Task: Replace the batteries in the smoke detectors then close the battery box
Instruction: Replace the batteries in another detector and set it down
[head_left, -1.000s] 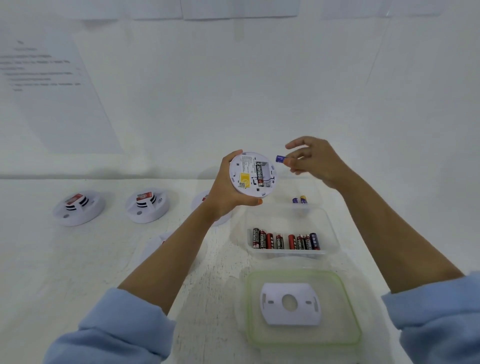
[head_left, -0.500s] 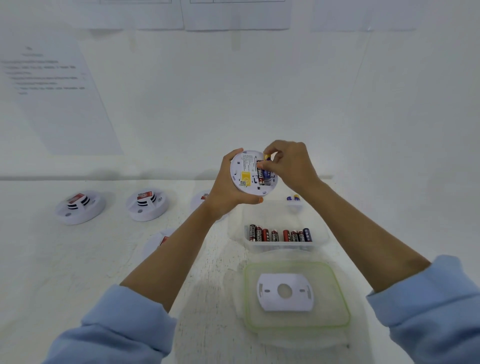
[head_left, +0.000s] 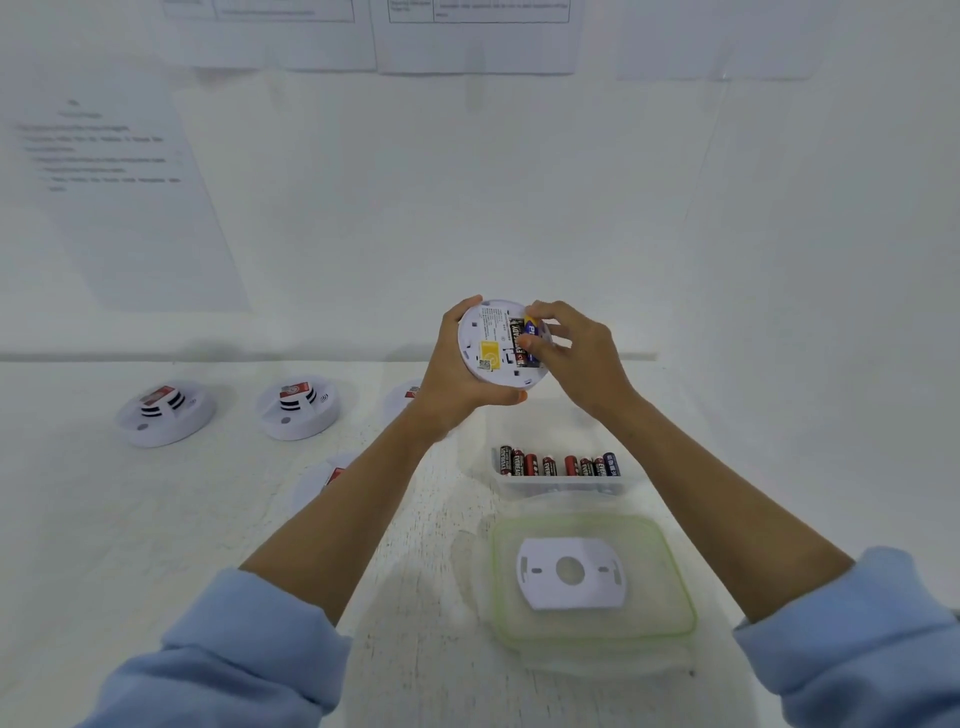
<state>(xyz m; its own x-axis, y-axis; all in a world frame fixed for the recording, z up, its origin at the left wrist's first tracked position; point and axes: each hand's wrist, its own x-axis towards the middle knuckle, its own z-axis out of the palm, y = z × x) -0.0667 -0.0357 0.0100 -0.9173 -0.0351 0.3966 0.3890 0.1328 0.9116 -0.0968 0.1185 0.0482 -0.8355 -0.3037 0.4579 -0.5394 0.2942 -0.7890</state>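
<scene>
My left hand (head_left: 457, 379) grips a white round smoke detector (head_left: 491, 340) in the air, its back turned toward me. A black-and-red battery sits in its compartment. My right hand (head_left: 576, 358) pinches a blue battery (head_left: 531, 330) with thumb and forefinger against the slot beside it. Below, the clear battery box (head_left: 558, 486) holds a row of several batteries (head_left: 558, 464). Its green-rimmed lid (head_left: 670, 571) lies nearer me, with the detector's white back plate (head_left: 571, 571) on it.
Two white smoke detectors (head_left: 165, 413) (head_left: 297, 408) stand at the left of the white table. Two more (head_left: 402, 397) (head_left: 327, 478) are partly hidden behind my left arm. Printed paper sheets (head_left: 119, 192) hang on the wall behind.
My right hand has carried the blue battery leftward to the detector and now holds it at the compartment. My left hand has kept the detector in place.
</scene>
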